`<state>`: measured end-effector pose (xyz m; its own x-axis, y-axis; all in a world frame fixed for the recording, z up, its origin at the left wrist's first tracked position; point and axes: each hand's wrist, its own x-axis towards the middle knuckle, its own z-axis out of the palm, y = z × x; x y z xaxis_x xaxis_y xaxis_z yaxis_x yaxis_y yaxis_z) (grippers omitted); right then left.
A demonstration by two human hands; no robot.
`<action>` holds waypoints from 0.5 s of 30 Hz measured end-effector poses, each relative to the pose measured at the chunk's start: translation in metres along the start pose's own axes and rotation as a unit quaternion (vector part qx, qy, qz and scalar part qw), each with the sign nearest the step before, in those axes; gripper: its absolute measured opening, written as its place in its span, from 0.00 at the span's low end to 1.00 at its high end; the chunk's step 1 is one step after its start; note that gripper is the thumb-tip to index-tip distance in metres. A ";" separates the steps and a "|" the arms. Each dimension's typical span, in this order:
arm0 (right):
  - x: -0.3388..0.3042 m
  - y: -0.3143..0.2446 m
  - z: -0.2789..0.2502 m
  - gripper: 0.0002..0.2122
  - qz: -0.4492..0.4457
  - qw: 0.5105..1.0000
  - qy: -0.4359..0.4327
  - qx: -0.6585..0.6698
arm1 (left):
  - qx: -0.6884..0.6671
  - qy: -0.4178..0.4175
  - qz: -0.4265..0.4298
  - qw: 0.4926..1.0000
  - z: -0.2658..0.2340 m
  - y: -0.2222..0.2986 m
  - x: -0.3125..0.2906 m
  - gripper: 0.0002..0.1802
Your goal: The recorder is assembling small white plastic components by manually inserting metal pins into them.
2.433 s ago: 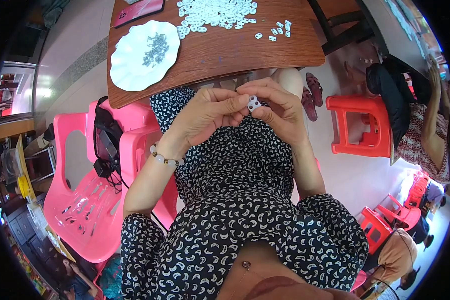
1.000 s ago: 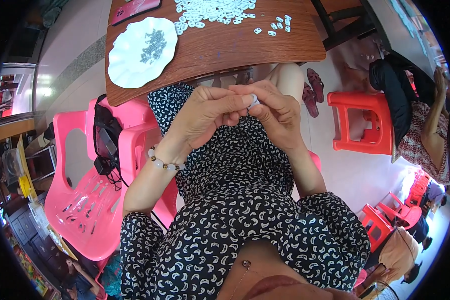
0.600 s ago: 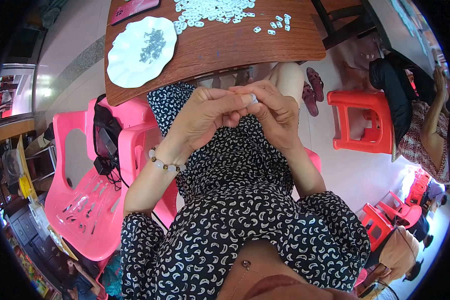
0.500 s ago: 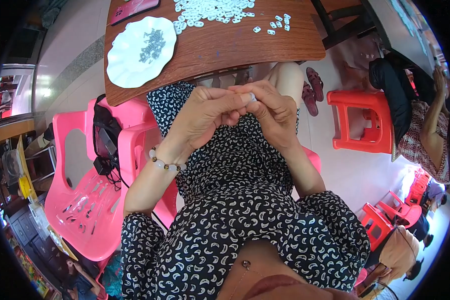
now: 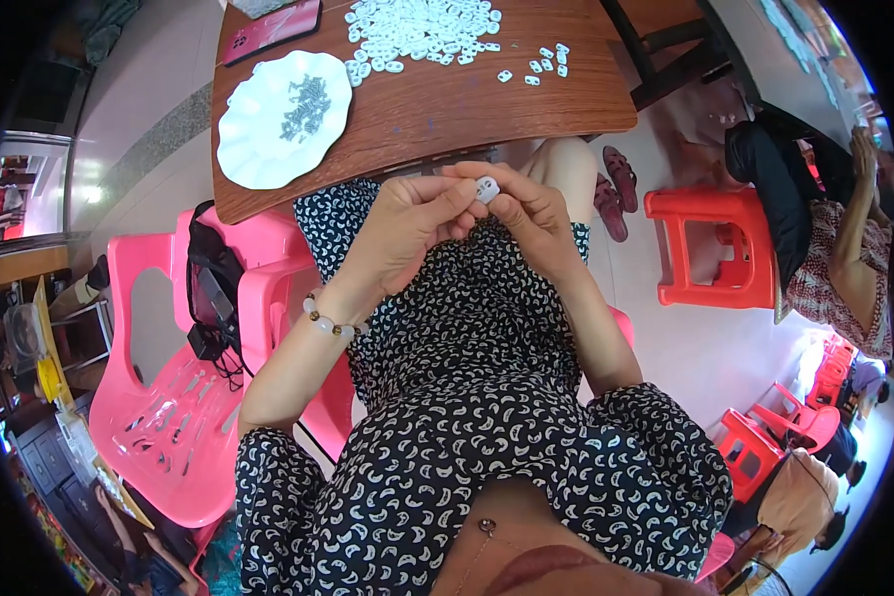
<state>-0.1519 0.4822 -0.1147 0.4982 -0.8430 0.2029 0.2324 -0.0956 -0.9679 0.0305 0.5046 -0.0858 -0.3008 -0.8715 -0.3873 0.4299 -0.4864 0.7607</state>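
In front of my lap, near the table's edge, both hands meet at a small white oval plastic piece (image 5: 487, 190) with holes in its face. My right hand (image 5: 534, 221) pinches it between thumb and fingers. From the other side, my left hand (image 5: 415, 221) is closed, its thumb and finger pressed at the piece's left edge. Whether a small metal part is also in my fingertips is too small to tell. On the table, a heap of like white pieces (image 5: 422, 30) lies at the far side. Several separate pieces (image 5: 534, 67) are scattered to its right.
A wavy-rimmed white plate (image 5: 253, 164) with small grey metal parts (image 5: 306, 107) stands on the brown wooden table (image 5: 487, 109). Behind it lies a pink phone (image 5: 271, 32). A pink chair (image 5: 169, 437) with a black bag is at my left, a red stool (image 5: 710, 243) at my right.
The white piece has turned in my fingers, so its face with the holes now shows. Both hands have shifted slightly left. The view has moved a little.
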 end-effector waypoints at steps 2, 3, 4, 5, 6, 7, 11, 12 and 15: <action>0.001 0.001 -0.003 0.16 -0.008 1.000 -0.011 -0.011 | 0.026 0.003 0.007 1.000 0.000 -0.001 0.002 0.13; 0.001 0.001 -0.004 0.17 -0.005 1.000 -0.018 0.003 | 0.026 0.002 0.008 1.000 0.002 -0.001 0.002 0.13; 0.002 0.001 -0.006 0.18 -0.002 1.000 -0.024 0.016 | 0.040 0.003 0.022 0.999 0.003 0.000 0.003 0.14; 0.002 0.001 -0.007 0.18 -0.004 1.000 -0.022 0.015 | 0.055 0.003 0.036 0.998 0.005 0.000 0.004 0.14; 0.001 0.001 -0.008 0.18 0.004 0.999 -0.023 0.031 | 0.056 0.001 0.037 0.998 0.007 0.000 0.005 0.14; 0.002 0.002 -0.009 0.19 0.011 0.999 -0.023 0.047 | 0.065 0.000 0.049 0.997 0.008 0.000 0.006 0.14; 0.002 0.000 -0.013 0.19 0.009 0.999 -0.009 0.050 | 0.083 -0.004 0.066 0.994 0.009 -0.003 0.013 0.13; 0.001 0.001 -0.015 0.20 0.018 0.999 -0.004 0.043 | 0.085 -0.005 0.075 0.994 0.010 -0.002 0.014 0.13; 0.000 0.000 -0.018 0.20 0.033 0.998 0.011 0.049 | 0.072 0.013 0.075 0.994 0.019 -0.002 0.017 0.13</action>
<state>-0.1669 0.4723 -0.1175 0.4963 -0.8577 0.1346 0.2808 0.0119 -0.9597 0.0085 0.4923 -0.0839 -0.2202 -0.9357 -0.2755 0.3405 -0.3384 0.8772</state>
